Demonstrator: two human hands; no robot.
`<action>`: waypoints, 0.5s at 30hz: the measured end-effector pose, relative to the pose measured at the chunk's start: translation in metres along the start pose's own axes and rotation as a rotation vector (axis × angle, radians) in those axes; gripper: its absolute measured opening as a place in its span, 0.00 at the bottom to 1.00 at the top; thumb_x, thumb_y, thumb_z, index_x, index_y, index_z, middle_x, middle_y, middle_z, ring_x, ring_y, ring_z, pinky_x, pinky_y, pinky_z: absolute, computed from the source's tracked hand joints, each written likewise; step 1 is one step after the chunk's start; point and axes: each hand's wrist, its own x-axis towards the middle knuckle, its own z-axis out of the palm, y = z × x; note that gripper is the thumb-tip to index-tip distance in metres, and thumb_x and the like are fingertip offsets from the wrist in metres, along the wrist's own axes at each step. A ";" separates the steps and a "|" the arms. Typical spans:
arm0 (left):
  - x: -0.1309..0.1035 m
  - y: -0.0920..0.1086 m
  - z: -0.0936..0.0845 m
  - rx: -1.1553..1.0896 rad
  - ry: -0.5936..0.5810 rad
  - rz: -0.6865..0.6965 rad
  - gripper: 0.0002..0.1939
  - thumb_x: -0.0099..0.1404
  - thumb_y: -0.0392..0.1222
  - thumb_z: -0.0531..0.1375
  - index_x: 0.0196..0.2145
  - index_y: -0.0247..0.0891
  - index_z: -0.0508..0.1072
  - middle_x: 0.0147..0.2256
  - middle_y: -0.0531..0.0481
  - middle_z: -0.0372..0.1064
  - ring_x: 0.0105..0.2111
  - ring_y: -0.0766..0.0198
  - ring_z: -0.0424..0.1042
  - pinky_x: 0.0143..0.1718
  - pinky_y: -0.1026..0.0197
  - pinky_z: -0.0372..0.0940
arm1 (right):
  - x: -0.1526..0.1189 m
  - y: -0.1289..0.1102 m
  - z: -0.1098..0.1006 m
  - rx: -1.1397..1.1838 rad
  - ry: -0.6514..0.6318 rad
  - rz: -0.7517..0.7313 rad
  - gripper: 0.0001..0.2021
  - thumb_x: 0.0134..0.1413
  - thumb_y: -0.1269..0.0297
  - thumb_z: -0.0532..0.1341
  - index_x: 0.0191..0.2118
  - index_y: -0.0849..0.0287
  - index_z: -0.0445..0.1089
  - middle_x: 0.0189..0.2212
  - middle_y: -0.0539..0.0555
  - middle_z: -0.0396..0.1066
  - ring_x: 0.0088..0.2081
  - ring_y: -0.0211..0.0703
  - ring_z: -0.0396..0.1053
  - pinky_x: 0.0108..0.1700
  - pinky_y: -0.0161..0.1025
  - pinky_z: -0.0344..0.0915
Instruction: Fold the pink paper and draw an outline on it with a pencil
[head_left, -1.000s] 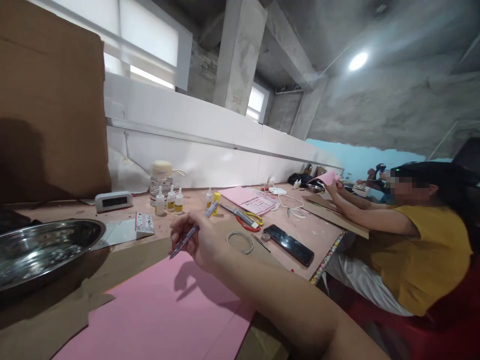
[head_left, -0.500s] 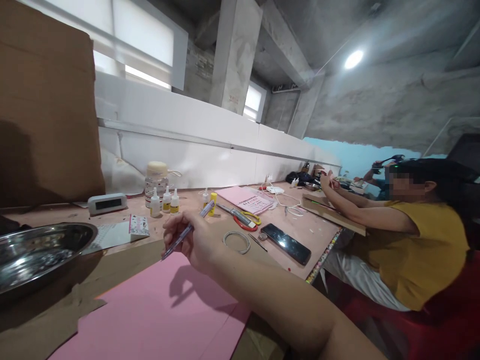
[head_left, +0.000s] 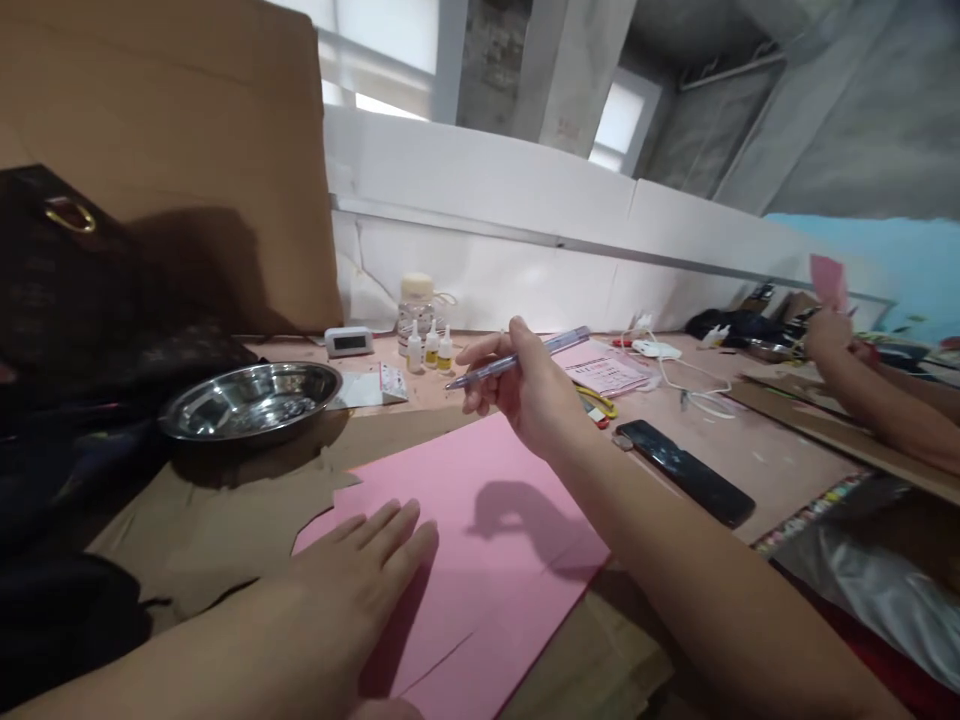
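Observation:
My right hand holds a clear purplish pen above the paper, its tip pointing left. Beneath it lies a large pink sheet of paper with a cut notch at its left edge and a line across its lower part. Flat on the left side of that sheet rests my left hand, fingers stretched out. The shadow of my right hand falls on the pink surface. Brown cardboard lies under the sheet.
A steel bowl stands at left, near a dark bag. Small glue bottles, a lidded jar and a digital clock line the back. A phone lies right. A co-worker's hand holds pink paper.
The view has swung right to left, bringing the whole bowl and the bag in. My left hand has come into view on the pink sheet. My right hand still holds the pen.

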 end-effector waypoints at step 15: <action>-0.016 -0.016 -0.017 0.007 -0.102 0.010 0.52 0.55 0.46 0.66 0.76 0.44 0.56 0.76 0.42 0.39 0.75 0.35 0.48 0.72 0.32 0.51 | -0.008 0.003 0.013 -0.033 -0.034 0.027 0.28 0.72 0.40 0.57 0.30 0.59 0.76 0.19 0.50 0.72 0.21 0.37 0.70 0.24 0.33 0.62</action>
